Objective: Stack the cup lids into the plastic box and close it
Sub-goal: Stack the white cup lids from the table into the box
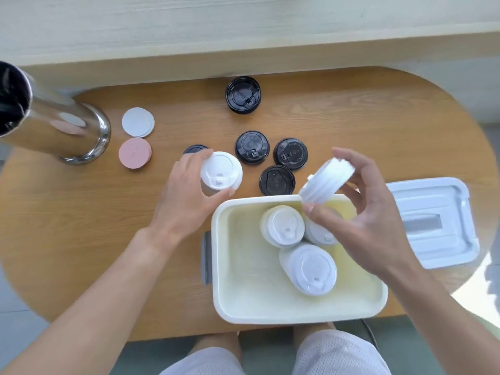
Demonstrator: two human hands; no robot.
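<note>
3 white stacks (pixel 308 269) of cup lids already stand in the right half of the open box (pixel 224 266), which sits at the near edge of the desk (pixel 81 226); its left half is bare. The right hand (pixel 370 220) holds a 4th white stack (pixel 326 182) tilted above the box's far rim, fingers (pixel 349 158) spread wide around its ends, thumb under the lower end. The left hand (pixel 186 196) has its fingers curled about another white stack (pixel 220 170) on the desk just beyond the box's far left corner. The tilted stack is the likeliest trouble: pinched only at its ends, its lids could slide apart and scatter, or it could knock over the standing stacks as it comes down among them. Stacks set too tall would likely keep the box lid (pixel 433 220), lying to the right of the box, from closing. 5 black lids remain loose on the desk: 3 (pixel 277 180) grouped just past the box, 1 (pixel 243 94) farther back, and 1 (pixel 195 149) half hidden behind the left hand. Nothing blocks the way to them. Off to the left lie a white disc (pixel 138 122) and a pink disc (pixel 134 153), beside a steel cylinder (pixel 65 131).
</note>
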